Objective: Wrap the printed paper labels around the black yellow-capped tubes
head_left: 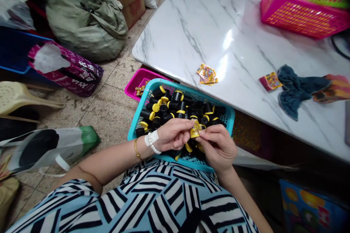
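My left hand [175, 134] and my right hand [221, 146] meet over a turquoise basket [134, 119]. Between them is a small yellow printed label [195, 129], its left edge pinched by my left thumb and fingers. On its lower right side, my right thumb and forefinger grip it too. Whether a canister sits behind the label, I cannot tell. Under my hands the basket holds many small black canisters [172, 105] with yellow lids, lying at all angles. A stack of similar yellow-orange labels [207, 75] lies fanned out on the table's near edge.
The marble-patterned table [175, 32] runs along the front and right. On it are a pink basket [303, 16], a blue cloth [292, 87] and a small label pack [270, 81]. A pink tray [132, 82] sits beyond the turquoise basket. Bags and a stool [19, 98] stand at left.
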`<control>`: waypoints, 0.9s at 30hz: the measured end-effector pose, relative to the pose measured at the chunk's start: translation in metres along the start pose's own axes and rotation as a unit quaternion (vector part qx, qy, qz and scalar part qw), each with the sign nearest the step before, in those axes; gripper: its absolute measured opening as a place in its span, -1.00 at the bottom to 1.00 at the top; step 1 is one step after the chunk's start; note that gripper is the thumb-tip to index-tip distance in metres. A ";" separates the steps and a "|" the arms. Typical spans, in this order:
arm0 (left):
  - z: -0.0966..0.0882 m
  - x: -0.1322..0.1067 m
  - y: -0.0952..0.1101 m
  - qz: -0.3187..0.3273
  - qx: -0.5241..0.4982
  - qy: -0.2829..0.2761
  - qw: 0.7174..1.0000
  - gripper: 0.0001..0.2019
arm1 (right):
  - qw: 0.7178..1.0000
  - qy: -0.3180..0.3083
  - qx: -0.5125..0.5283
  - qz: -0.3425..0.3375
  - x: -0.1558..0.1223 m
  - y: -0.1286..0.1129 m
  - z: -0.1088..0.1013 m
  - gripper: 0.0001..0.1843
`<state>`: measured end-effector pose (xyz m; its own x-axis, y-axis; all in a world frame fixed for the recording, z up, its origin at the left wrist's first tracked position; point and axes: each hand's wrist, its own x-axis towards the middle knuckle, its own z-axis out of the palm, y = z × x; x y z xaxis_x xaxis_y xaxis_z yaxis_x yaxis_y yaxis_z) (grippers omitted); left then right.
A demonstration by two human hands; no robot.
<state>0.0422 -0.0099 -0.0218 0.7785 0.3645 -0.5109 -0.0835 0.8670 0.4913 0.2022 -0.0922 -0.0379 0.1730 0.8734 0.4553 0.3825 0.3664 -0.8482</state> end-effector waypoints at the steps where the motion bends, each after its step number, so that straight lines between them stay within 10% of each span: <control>1: 0.000 -0.001 0.000 0.004 0.007 -0.002 1.000 -0.60 | 1.000 -0.006 -0.006 0.007 0.000 -0.001 0.001 -0.61; 23: -0.002 -0.007 -0.001 -0.024 0.010 -0.004 1.000 -0.67 | 0.996 -0.045 -0.035 -0.072 -0.004 0.002 0.005 -0.59; 27: -0.015 -0.030 0.019 0.060 0.029 0.016 0.998 -0.63 | 0.998 -0.059 0.004 -0.014 -0.007 -0.002 -0.007 -0.63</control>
<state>0.0078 0.0000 -0.0074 0.7446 0.4765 -0.4674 -0.1391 0.7957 0.5895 0.2064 -0.1017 -0.0374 0.0546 0.8941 0.4445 0.3776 0.3937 -0.8381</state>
